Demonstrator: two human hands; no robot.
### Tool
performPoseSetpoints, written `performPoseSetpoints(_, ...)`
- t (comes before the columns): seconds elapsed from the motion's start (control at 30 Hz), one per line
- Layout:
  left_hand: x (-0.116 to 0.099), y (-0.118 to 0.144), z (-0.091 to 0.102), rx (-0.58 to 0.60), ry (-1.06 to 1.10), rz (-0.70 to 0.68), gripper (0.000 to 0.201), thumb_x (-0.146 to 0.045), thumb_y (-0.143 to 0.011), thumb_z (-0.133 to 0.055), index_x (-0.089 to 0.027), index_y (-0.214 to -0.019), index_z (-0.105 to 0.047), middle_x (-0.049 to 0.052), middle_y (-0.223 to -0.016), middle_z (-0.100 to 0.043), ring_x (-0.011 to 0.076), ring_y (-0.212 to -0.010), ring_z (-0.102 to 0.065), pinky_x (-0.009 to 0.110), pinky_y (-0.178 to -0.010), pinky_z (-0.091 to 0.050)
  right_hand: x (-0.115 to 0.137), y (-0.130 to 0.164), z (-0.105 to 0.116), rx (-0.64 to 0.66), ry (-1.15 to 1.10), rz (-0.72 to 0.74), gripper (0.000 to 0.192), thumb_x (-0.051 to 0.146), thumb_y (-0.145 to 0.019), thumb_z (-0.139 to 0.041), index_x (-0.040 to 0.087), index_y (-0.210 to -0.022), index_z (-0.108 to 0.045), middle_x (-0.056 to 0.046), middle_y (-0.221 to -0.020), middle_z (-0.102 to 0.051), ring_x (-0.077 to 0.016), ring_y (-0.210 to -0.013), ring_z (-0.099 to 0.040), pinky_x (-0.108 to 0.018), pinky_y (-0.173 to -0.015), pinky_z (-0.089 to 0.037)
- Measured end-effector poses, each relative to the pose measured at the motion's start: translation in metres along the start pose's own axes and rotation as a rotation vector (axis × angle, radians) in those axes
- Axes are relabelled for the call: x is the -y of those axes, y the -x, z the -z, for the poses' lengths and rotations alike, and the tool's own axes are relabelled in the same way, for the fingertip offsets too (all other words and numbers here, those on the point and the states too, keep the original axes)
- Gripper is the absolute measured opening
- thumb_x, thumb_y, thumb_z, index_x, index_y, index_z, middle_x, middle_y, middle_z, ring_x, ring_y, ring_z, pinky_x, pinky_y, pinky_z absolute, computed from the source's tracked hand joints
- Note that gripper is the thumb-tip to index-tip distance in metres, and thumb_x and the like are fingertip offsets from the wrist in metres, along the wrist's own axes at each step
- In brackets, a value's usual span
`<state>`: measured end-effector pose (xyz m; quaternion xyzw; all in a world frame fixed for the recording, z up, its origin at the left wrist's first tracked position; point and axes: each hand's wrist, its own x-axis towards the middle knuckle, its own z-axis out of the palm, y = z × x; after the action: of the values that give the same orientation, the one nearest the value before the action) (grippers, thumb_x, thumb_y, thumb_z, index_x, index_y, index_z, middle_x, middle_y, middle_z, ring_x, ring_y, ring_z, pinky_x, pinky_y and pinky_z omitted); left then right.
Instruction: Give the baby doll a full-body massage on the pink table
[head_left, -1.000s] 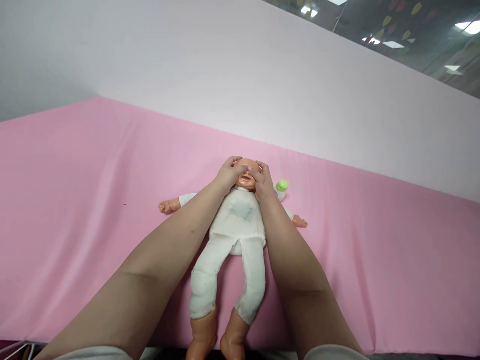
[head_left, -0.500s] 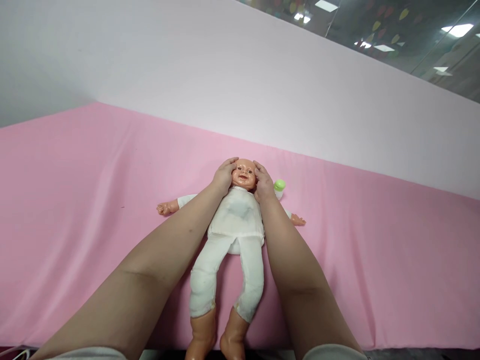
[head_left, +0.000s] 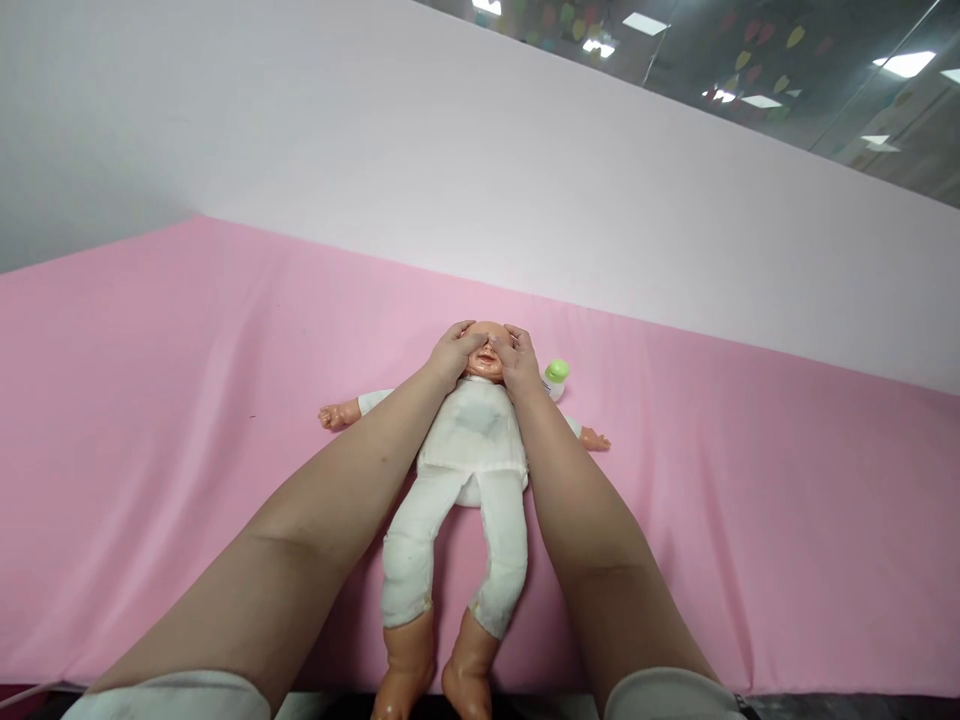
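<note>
A doll [head_left: 474, 440] in a white suit is laid on its back on the pink-covered desk [head_left: 150, 400], head towards 12 o'clock, feet at 6 o'clock. Its face is now covered at the eyes by both hands: the left hand [head_left: 452, 352] is pressed from 9 o'clock, the right hand [head_left: 517, 362] from 3 o'clock, fingers spread flat over the head rather than closed around it. Half a second ago the hands were parted at the cheeks and the whole face was shown; a second ago it was covered as now. A green-capped bottle [head_left: 556, 377] is seen just beside the right hand, at 3 o'clock of the head.
</note>
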<state>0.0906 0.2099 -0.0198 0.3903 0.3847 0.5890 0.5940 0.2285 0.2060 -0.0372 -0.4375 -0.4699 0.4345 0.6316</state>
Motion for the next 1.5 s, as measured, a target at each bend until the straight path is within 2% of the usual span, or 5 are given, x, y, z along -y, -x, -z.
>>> performPoseSetpoints(0.27,0.002,-0.005,-0.003,-0.033,0.01,-0.012,0.054,-0.036,-0.072,-0.076,-0.019,-0.122,-0.068,0.01,-0.112,-0.075,0.0264,-0.106,-0.072,0.042,-0.101,-0.059,-0.001,-0.003,0.0,-0.03,-0.082,0.01,0.043,0.051,-0.086,-0.073,0.027,-0.121,-0.067,-0.002,-0.122,-0.074,-0.0229,-0.121,-0.068,-0.047,-0.112,-0.055)
performPoseSetpoints(0.53,-0.01,0.011,0.006,0.046,0.221,0.085,0.061,-0.026,-0.069,-0.076,-0.018,-0.128,-0.065,0.015,-0.124,-0.074,0.0342,-0.113,-0.074,0.051,-0.104,-0.06,0.003,0.0,0.005,0.051,-0.294,-0.071,0.055,0.037,-0.073,-0.078,0.025,-0.126,-0.069,-0.004,-0.128,-0.074,-0.0259,-0.119,-0.069,-0.05,-0.114,-0.053)
performPoseSetpoints(1.03,-0.008,0.008,-0.002,0.044,0.043,0.045,0.06,-0.032,-0.068,-0.086,-0.018,-0.122,-0.064,0.008,-0.101,-0.074,0.0253,-0.091,-0.073,0.044,-0.094,-0.06,0.007,0.004,0.001,-0.047,0.045,0.054,0.056,0.05,-0.075,-0.088,0.026,-0.121,-0.066,-0.003,-0.122,-0.071,-0.0243,-0.119,-0.067,-0.044,-0.112,-0.055)
performPoseSetpoints(1.23,-0.003,0.004,-0.002,0.017,0.061,0.016,0.047,-0.034,-0.073,-0.078,-0.019,-0.116,-0.067,0.006,-0.101,-0.074,0.0245,-0.097,-0.072,0.041,-0.098,-0.059,-0.002,-0.004,0.002,-0.061,-0.068,0.035,0.04,0.048,-0.085,-0.077,0.025,-0.118,-0.069,-0.003,-0.121,-0.075,-0.0228,-0.121,-0.069,-0.044,-0.115,-0.053)
performPoseSetpoints(1.5,-0.003,0.004,0.001,-0.044,0.205,0.094,0.046,-0.026,-0.072,-0.067,-0.02,-0.118,-0.069,0.008,-0.104,-0.076,0.0285,-0.099,-0.074,0.042,-0.089,-0.063,-0.005,-0.005,0.01,0.061,-0.276,-0.08,0.055,0.037,-0.078,-0.079,0.025,-0.13,-0.07,-0.005,-0.136,-0.073,-0.0274,-0.127,-0.069,-0.051,-0.115,-0.054)
